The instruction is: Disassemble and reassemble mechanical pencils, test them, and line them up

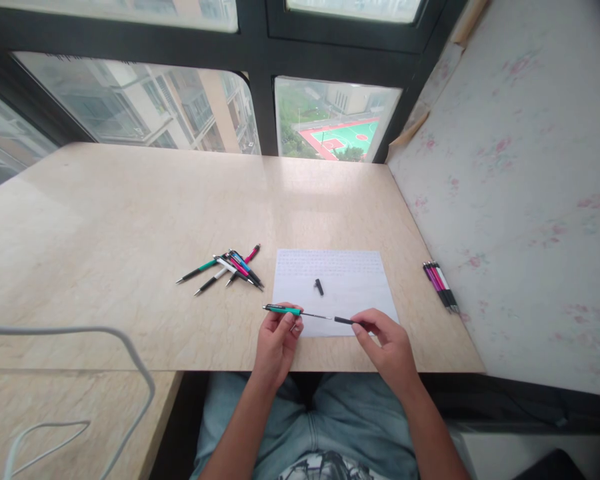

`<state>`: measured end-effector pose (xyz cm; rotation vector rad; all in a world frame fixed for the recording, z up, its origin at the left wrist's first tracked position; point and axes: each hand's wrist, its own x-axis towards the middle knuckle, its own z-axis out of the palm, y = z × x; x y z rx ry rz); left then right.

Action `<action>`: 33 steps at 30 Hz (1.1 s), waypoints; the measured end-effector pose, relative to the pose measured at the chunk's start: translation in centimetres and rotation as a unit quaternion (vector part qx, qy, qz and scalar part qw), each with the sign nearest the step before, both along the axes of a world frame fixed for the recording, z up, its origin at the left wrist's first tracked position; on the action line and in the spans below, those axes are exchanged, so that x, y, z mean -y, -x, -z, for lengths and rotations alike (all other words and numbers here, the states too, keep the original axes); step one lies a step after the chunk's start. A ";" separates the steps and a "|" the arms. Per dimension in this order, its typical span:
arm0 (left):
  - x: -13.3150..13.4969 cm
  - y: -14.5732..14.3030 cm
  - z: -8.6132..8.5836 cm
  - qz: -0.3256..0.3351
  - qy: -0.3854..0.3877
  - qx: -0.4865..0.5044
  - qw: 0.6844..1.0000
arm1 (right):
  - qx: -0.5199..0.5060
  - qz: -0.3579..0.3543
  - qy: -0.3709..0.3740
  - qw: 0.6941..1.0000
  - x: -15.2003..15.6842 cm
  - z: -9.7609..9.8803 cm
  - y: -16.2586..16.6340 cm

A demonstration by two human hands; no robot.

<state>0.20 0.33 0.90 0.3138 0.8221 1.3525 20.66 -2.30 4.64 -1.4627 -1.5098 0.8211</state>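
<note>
Grips, in the left hand (279, 333), a slim teal plastic pen barrel (283, 309), thumb and fingers closed around its right-hand part, its black tip pointing left. Pinches, in the right hand (387, 343), a short black plastic pen section (344, 321) between thumb and forefinger, the other fingers curled under. Between barrel and black section, a thin dark ink refill (316, 315), bare, spanning from one to the other (its seating in the black section too fine to make out). Both hands low over the near edge of the pale beige marble-patterned table (130, 220), just at the near edge of a white sheet of paper (350, 293) with faint lines of handwriting along its top, lying flat. On the sheet, beyond the hands, a small black pen part (319, 287), apart from everything else. Left of the sheet and near it, a loose heap of ballpoint pens (233, 267) in teal, pink, blue, white and black, crossed over one another. Well off to the right, close to the table's right edge, a tidy bundle of pink and black pens (441, 285) laid side by side. Below the table edge, blue denim jeans (310, 413). At lower left, a white cable (135, 360) looping over a lower strip of the same stone-look surface. Beyond the table, a dark-framed window (263, 87); at right, a pale flowered wall covering (520, 200).
</note>
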 end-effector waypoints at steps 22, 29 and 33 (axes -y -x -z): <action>0.2 -0.2 0.6 0.046 -0.028 -0.040 0.998 | 0.008 -0.050 -0.047 0.998 -1.4 0.3 4.0; 0.3 -0.2 0.4 0.059 -0.029 -0.057 0.996 | 0.002 -0.034 -0.043 0.999 -1.5 0.4 3.9; 0.4 -0.2 0.3 0.055 -0.035 -0.056 0.996 | 0.006 -0.034 -0.032 0.999 -1.5 0.3 3.9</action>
